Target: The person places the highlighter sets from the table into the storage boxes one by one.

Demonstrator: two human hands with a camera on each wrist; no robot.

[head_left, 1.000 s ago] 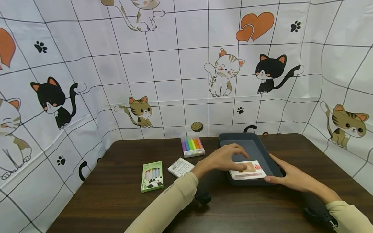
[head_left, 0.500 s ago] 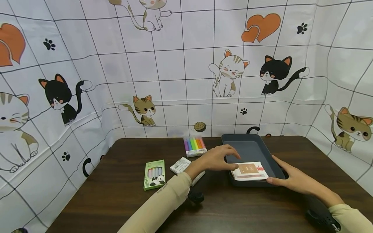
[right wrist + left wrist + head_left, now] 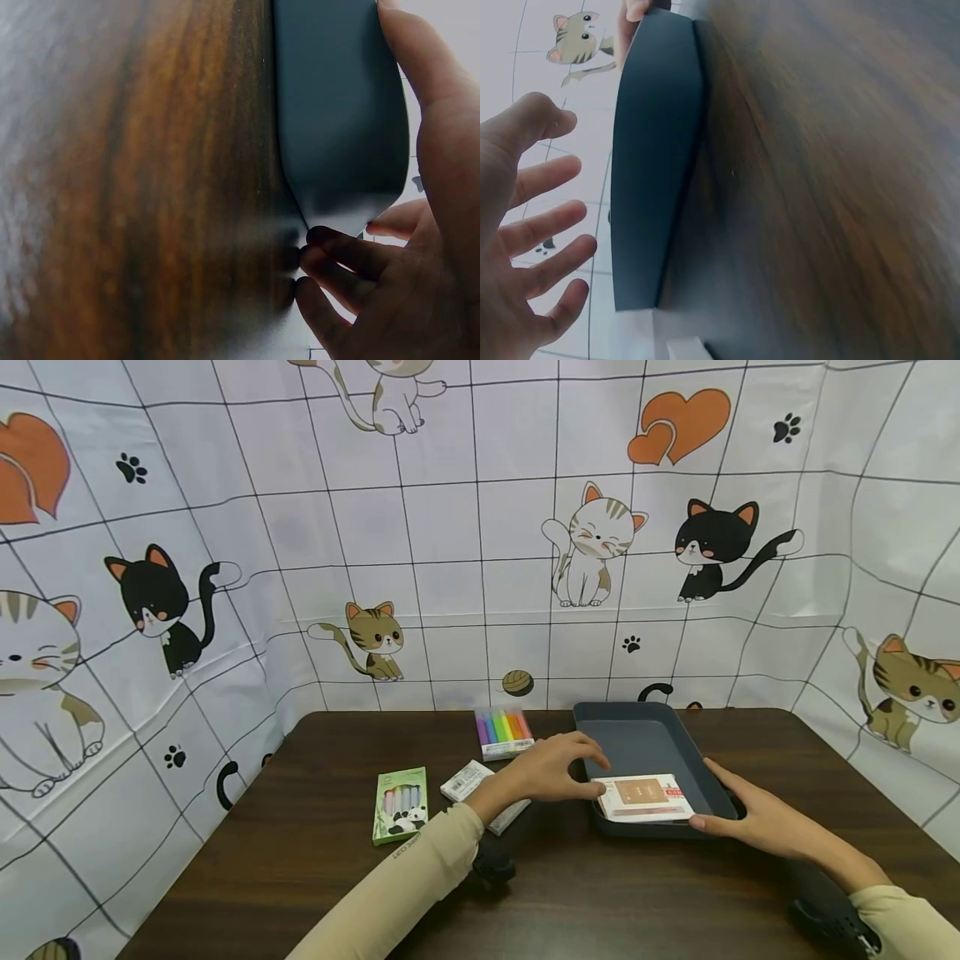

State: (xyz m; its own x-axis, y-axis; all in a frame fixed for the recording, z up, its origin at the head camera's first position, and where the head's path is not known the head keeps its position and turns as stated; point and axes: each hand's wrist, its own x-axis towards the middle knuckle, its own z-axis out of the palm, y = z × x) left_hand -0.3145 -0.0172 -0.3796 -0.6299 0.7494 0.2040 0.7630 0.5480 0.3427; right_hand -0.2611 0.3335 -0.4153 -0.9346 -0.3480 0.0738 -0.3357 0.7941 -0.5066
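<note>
A dark grey tray sits on the table's right side. Flat at its near end lies a white box with a tan panel and red print. My left hand hovers at the tray's left side, thumb near the box's left end. In the left wrist view that hand has spread, loosely bent fingers, apart from the tray wall. My right hand grips the tray's near right corner, thumb at the rim. The right wrist view shows its fingers bent against the tray's side.
Left of the tray, a second white box with printed text lies partly hidden behind my left wrist. A green box with a panda picture lies farther left. A clear pack of coloured markers is near the table's back edge.
My left hand has drawn back leftward from over the white box in the tray, uncovering more of it. My right hand stays at the tray's corner. The head view has shifted slightly.
</note>
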